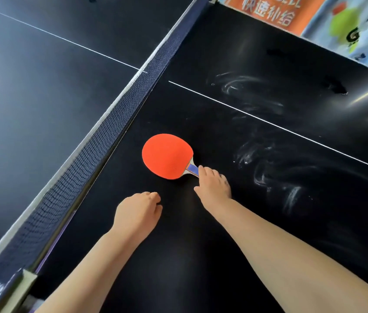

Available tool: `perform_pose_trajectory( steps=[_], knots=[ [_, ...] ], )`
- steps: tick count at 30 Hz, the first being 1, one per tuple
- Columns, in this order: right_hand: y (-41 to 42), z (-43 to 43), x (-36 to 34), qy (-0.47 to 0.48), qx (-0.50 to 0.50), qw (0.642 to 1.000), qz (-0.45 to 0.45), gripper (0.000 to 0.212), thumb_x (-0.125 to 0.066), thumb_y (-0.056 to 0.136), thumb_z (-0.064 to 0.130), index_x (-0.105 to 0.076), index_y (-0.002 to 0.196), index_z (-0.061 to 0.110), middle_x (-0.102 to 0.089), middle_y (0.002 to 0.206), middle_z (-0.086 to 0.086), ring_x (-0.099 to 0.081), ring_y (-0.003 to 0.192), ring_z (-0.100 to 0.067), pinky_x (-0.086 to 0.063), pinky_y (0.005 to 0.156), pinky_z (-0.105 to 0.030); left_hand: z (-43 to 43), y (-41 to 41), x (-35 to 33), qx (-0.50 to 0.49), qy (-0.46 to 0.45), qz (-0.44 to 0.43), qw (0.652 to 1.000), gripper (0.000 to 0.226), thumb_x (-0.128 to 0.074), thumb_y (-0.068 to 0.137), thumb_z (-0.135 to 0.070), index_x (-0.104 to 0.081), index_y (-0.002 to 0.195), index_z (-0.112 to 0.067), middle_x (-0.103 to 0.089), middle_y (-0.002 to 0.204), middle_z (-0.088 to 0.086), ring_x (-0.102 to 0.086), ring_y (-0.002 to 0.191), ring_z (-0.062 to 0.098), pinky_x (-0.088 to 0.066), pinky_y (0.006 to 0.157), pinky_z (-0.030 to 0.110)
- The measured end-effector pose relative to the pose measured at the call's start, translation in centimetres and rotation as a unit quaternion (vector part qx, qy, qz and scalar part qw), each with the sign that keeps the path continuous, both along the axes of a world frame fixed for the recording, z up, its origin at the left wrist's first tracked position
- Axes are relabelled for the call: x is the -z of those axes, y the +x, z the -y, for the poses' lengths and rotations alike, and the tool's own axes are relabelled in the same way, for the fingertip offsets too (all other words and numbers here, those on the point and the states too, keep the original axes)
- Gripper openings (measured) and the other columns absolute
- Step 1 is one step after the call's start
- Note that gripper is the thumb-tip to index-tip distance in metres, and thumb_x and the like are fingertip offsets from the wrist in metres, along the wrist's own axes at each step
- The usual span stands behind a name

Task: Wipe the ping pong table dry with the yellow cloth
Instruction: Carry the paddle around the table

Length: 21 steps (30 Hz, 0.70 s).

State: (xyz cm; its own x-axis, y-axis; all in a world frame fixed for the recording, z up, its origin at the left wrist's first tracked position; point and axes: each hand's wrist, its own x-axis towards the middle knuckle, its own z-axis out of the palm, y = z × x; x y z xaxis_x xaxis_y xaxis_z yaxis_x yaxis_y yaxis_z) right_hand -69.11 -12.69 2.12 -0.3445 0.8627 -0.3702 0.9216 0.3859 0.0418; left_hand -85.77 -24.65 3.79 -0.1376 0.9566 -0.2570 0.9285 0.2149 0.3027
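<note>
Two hands are over the dark surface (178, 245) beside the net (119, 118): the left hand (139, 208) hangs loosely curled and empty, while the right hand (213, 184) lays bent fingers over the handle of a red paddle (167, 155), though I cannot tell whether they truly grip it. No yellow cloth shows anywhere, and pale wet streaks (266, 175) lie just to the right of the right hand, so wiping looks not yet begun. The paddle probably has to be cleared aside first, and the cloth then fetched.

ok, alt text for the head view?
Right hand on the handle of a red paddle lying on a black ping pong table beside the net; left hand holds nothing. Pale smeared streaks at right; no yellow cloth visible.
</note>
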Motion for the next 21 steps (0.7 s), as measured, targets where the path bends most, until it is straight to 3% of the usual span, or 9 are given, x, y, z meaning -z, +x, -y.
perform_pose_trajectory(
  steps=[5, 10, 14, 18, 21],
  knots=[
    [-1.1, 0.4, 0.9, -0.01, 0.047, 0.999, 0.007, 0.032, -0.058, 0.097, 0.03, -0.044, 0.122, 0.016, -0.051, 0.127, -0.004, -0.049, 0.119, -0.023, -0.04, 0.094, -0.034, -0.8, -1.0, 0.9, 0.011, -0.01, -0.001, 1.0, 0.024, -0.038, 0.095, -0.036, -0.058, 0.105, -0.027, -0.062, 0.102, -0.01, -0.057, 0.098, 0.012, -0.047, 0.07, 0.028],
    [-0.2, 2.9, -0.1, -0.139, 0.134, 0.981, -0.023, 0.028, -0.059, 0.09, 0.023, -0.041, 0.109, 0.013, -0.055, 0.112, -0.006, -0.056, 0.098, -0.027, -0.039, 0.073, -0.035, -1.5, -0.2, 1.0, 0.011, -0.023, 0.006, 1.0, 0.022, -0.041, 0.095, -0.036, -0.057, 0.108, -0.028, -0.06, 0.099, -0.011, -0.056, 0.093, 0.01, -0.041, 0.064, 0.024],
    [2.8, 5.5, -1.8, -0.146, 0.213, 0.963, -0.074, 0.017, -0.051, 0.095, 0.023, -0.036, 0.098, 0.015, -0.055, 0.099, -0.004, -0.049, 0.082, -0.025, -0.037, 0.068, -0.033, -2.1, 1.9, 0.5, 0.017, -0.026, 0.002, 1.0, 0.023, -0.042, 0.094, -0.033, -0.059, 0.107, -0.024, -0.058, 0.097, -0.01, -0.056, 0.087, 0.011, -0.044, 0.063, 0.025],
    [7.5, 9.1, -3.8, -0.115, 0.26, 0.953, -0.102, 0.026, -0.051, 0.099, 0.039, -0.037, 0.096, 0.017, -0.054, 0.09, 0.0, -0.052, 0.076, -0.024, -0.038, 0.064, -0.033, -2.3, 5.9, -0.6, 0.043, -0.017, 0.018, 0.999, 0.02, -0.043, 0.093, -0.031, -0.06, 0.103, -0.026, -0.054, 0.093, -0.009, -0.052, 0.079, 0.01, -0.04, 0.06, 0.025],
    [12.1, 12.4, -5.2, -0.097, 0.316, 0.936, -0.118, 0.035, -0.053, 0.096, 0.05, -0.04, 0.098, 0.018, -0.059, 0.091, 0.0, -0.059, 0.076, -0.023, -0.044, 0.063, -0.033, -1.9, 10.0, -2.0, 0.057, 0.001, 0.032, 0.998, 0.019, -0.043, 0.094, -0.03, -0.062, 0.092, -0.024, -0.053, 0.087, -0.008, -0.054, 0.07, 0.01, -0.045, 0.059, 0.026]
  ],
)
